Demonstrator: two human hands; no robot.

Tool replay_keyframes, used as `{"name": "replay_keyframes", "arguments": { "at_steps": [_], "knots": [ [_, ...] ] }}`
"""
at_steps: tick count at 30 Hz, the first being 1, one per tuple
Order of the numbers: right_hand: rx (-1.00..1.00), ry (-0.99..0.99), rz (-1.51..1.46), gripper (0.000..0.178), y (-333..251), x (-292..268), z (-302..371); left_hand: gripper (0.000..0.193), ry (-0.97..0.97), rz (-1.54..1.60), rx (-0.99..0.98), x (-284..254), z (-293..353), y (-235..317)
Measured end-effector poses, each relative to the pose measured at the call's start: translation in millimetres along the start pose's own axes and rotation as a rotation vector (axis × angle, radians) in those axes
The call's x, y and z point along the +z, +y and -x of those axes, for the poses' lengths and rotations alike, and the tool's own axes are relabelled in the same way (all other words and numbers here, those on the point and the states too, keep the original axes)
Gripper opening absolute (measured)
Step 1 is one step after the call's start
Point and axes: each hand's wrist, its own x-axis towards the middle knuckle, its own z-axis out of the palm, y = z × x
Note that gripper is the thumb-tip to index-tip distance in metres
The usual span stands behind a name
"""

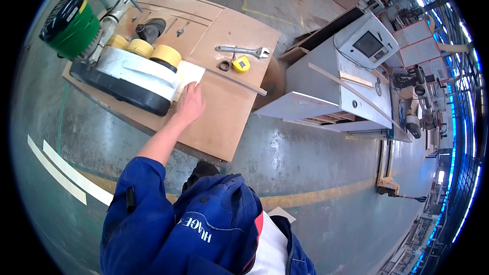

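My left hand [191, 104] reaches from the blue sleeve onto the brown worktable, its fingers bent over the near end of a pale wooden board [193, 74]. That board lies beside the power feeder [135, 74], which has a white and black body and yellow rollers [166, 55]. Part of the board is hidden behind the feeder. To the right of the hand runs a wooden strip [237, 81] fixed or laid along the table. Beyond it lie an adjustable wrench [243, 50], a yellow tape measure [241, 64] and a dark ring [224, 65]. My right hand is out of view.
The feeder's green motor [71, 28] rises at the upper left. Right of the brown table [216, 127] stands a grey cabinet [318, 84] with a control screen [368, 44] and wooden strips on top. Long pale strips [76, 175] lie on the floor at left; a pallet jack [388, 185] stands at right.
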Motion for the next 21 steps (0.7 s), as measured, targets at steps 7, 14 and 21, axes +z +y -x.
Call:
{"name": "replay_keyframes", "arguments": {
  "at_steps": [7, 14, 21],
  "knots": [
    [0.044, -0.034, 0.008, 0.045, -24.8, 17.5, -0.7, 0.072, -0.195, -0.250, -0.098, 9.1, -63.0, -22.6],
    [0.077, -0.081, 0.020, 0.046, -28.5, 29.3, -5.6, 0.069, -0.299, -0.249, -0.117, 0.7, -73.1, -8.4],
    [0.083, -0.126, 0.021, 0.047, -25.0, 39.7, -16.4, 0.073, -0.240, -0.237, 0.006, -3.3, -77.5, -3.1]
  ]
}}
